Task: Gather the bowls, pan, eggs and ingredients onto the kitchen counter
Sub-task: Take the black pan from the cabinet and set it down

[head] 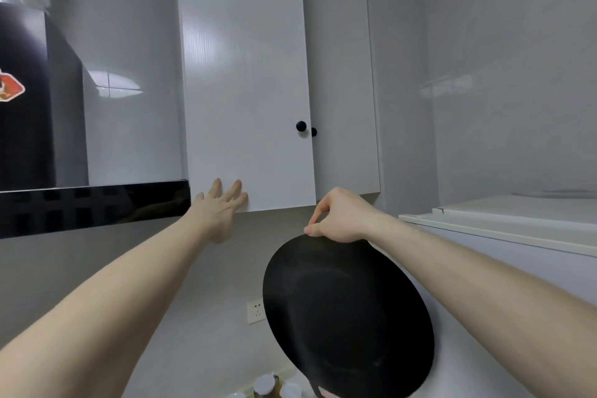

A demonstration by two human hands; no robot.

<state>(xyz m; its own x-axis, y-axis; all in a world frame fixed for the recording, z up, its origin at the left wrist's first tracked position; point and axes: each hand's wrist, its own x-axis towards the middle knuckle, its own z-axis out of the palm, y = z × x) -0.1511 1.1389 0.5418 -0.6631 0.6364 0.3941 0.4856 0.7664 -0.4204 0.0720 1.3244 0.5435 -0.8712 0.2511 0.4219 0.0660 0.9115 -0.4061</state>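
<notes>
A round black pan hangs tilted in mid-air at the lower centre, its inside facing me. My right hand grips its upper rim, fingers curled over the edge. My left hand is stretched out with straight fingers pressed flat against the bottom corner of the white wall cabinet door. The door lies flush with the one beside it. Bowls and eggs are not in view.
Two black knobs sit where the cabinet doors meet. A black range hood juts out at left. A white fridge top stands at right. Jar lids and a wall socket show low down.
</notes>
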